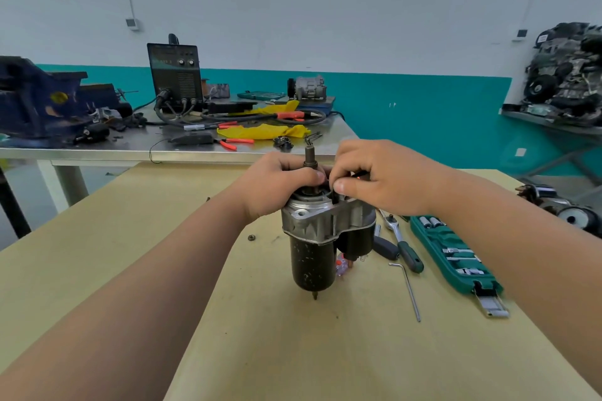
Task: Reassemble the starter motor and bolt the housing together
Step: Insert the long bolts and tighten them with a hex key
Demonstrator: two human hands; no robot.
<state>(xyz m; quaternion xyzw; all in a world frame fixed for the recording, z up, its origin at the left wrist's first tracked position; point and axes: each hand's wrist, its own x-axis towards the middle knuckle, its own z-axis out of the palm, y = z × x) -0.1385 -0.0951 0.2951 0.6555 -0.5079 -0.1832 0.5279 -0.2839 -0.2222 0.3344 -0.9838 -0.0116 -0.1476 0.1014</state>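
From the head camera I see the starter motor [314, 254] standing upright on the wooden table [130, 270], the black body below, the silver housing [322, 221] above, and the shaft [309, 156] pointing up.

The left hand [277, 185] has its fingers curled around the top of the motor, beside the shaft, and holds it steady. The right hand [384, 182] is also curled; its thumb and forefinger pinch a small dark part [335, 197] at the open top of the housing. What this part is exactly, I cannot tell.

I think the step is to seat this piece inside. To do it well, the left hand should stop the motor from tipping while the right lowers the piece straight, without force.

The ratchet [404, 244], the hex key [408, 290] and the socket set [452, 254] lie just to the right, and a loose nut [250, 237] lies to the left.
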